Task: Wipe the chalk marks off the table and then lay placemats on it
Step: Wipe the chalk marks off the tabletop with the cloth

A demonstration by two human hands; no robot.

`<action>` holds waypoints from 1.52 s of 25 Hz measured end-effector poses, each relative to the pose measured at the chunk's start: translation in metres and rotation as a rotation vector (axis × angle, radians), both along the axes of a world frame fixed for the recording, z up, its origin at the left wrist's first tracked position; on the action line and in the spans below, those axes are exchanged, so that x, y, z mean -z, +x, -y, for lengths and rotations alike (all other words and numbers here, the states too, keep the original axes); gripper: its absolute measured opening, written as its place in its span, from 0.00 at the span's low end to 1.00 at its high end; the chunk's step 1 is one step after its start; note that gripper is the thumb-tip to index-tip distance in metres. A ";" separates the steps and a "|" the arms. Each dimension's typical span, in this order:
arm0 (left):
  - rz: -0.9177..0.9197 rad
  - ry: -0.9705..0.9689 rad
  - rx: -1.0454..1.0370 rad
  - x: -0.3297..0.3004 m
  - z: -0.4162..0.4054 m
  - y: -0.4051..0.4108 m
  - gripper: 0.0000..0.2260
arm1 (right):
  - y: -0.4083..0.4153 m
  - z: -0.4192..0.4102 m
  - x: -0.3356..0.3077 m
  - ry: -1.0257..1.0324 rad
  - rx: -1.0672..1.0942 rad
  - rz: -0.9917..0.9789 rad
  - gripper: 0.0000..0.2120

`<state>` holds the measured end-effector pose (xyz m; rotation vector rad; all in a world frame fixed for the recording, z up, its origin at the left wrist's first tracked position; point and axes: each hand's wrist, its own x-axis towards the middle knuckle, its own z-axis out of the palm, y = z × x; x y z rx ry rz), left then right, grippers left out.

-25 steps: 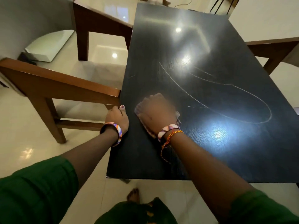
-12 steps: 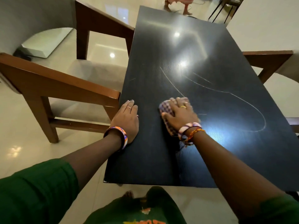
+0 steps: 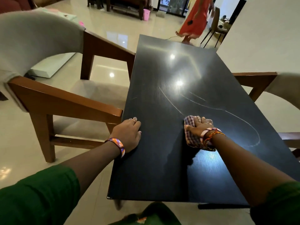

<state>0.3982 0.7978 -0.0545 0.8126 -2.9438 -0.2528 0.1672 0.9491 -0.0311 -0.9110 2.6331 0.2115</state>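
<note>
No brand, label or readable writing shows anywhere; the only marks are the chalk marks (image 3: 211, 108), thin pale curved lines looping across the middle and right of the dark tabletop (image 3: 154, 168). The right hand (image 3: 198, 126) lies flat, fingers straight and together, pressing a checked cloth (image 3: 192, 138) down on the tabletop at the near end of one chalk line; the cloth shows in front of the fingers and beneath the wrist, the rest is hidden under the hand. The left hand (image 3: 129, 135) rests palm down on the tabletop's left edge, fingers relaxed and holding nothing, beside the arm of a wooden armchair (image 3: 65, 101). Both wrists wear woven bands. Ceiling-light glare washes out part of the chalk lines. A second wooden chair (image 3: 256, 82) is cut off at the right, and a blurred person in an orange dress (image 3: 194, 18) stands beyond the far end.
</note>
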 end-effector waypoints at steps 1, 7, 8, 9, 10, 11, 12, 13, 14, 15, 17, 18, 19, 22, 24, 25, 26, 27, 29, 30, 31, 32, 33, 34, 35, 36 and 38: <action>0.025 -0.023 0.013 -0.005 0.002 -0.004 0.19 | 0.015 0.008 -0.005 -0.015 -0.044 0.002 0.33; 0.188 -0.098 0.064 -0.027 0.017 -0.027 0.14 | 0.086 0.066 0.010 -0.049 -0.407 0.134 0.34; 0.198 -0.091 0.070 -0.027 0.017 -0.026 0.14 | 0.074 0.063 0.012 -0.054 -0.374 0.128 0.35; 0.199 -0.077 0.073 -0.026 0.017 -0.025 0.15 | 0.058 0.054 0.012 -0.055 -0.302 0.113 0.36; 0.188 -0.059 0.074 -0.025 0.019 -0.024 0.15 | 0.041 0.041 0.010 -0.052 -0.202 0.094 0.37; 0.172 -0.037 0.073 -0.023 0.021 -0.023 0.15 | 0.024 0.025 0.009 -0.045 -0.098 0.073 0.36; 0.156 -0.015 0.072 -0.023 0.025 -0.022 0.15 | 0.010 0.010 0.006 -0.030 -0.017 0.050 0.36; 0.145 0.003 0.070 -0.022 0.027 -0.022 0.14 | -0.001 -0.003 0.005 -0.007 0.039 0.027 0.35; 0.136 0.011 0.070 -0.021 0.030 -0.023 0.14 | -0.005 -0.010 0.003 0.011 0.071 0.006 0.34; 0.128 0.009 0.070 -0.020 0.032 -0.023 0.14 | -0.002 -0.011 0.004 0.020 0.078 -0.011 0.33; 0.106 -0.008 0.072 -0.018 0.034 -0.025 0.13 | 0.019 0.005 0.004 -0.011 0.005 -0.025 0.33; 0.096 -0.022 0.076 -0.016 0.035 -0.026 0.13 | 0.036 0.018 0.005 -0.043 -0.069 -0.021 0.33; 0.088 -0.043 0.081 -0.015 0.034 -0.026 0.13 | 0.054 0.033 0.005 -0.084 -0.159 0.003 0.33; 0.047 -0.132 0.079 -0.012 0.030 -0.025 0.11 | 0.087 0.068 0.012 -0.137 -0.335 0.148 0.32; 0.042 -0.157 0.087 -0.013 0.027 -0.024 0.11 | 0.070 0.070 0.015 -0.158 -0.299 0.176 0.34; 0.043 -0.156 0.094 -0.012 0.027 -0.023 0.11 | 0.053 0.064 0.018 -0.176 -0.224 0.152 0.35; 0.040 -0.146 0.098 -0.010 0.027 -0.021 0.12 | 0.033 0.054 0.019 -0.186 -0.127 0.113 0.35; 0.030 -0.129 0.094 -0.008 0.028 -0.019 0.12 | 0.013 0.042 0.018 -0.176 -0.024 0.074 0.35; -0.008 -0.091 0.068 -0.004 0.029 -0.016 0.13 | -0.021 0.018 0.014 -0.103 0.104 0.016 0.34; -0.022 -0.079 0.058 -0.003 0.028 -0.015 0.13 | -0.030 0.013 0.011 -0.062 0.124 -0.006 0.34; -0.030 -0.075 0.053 -0.001 0.028 -0.015 0.13 | -0.032 0.015 0.010 -0.035 0.127 -0.029 0.34; -0.040 -0.073 0.049 0.000 0.028 -0.015 0.13 | -0.028 0.023 0.009 -0.031 0.107 -0.047 0.34; -0.050 -0.066 0.042 0.001 0.028 -0.016 0.13 | -0.018 0.035 0.009 -0.045 0.070 -0.040 0.33; -0.060 -0.060 0.034 0.001 0.028 -0.017 0.12 | -0.003 0.051 0.010 -0.076 0.011 -0.015 0.33; -0.073 -0.063 0.026 0.001 0.029 -0.017 0.12 | 0.017 0.068 0.010 -0.118 -0.079 0.021 0.33; -0.088 -0.079 0.024 0.002 0.029 -0.018 0.12 | 0.038 0.084 0.010 -0.159 -0.187 0.065 0.33; -0.115 -0.111 0.029 0.003 0.029 -0.018 0.11 | 0.064 0.108 0.014 -0.194 -0.331 0.141 0.32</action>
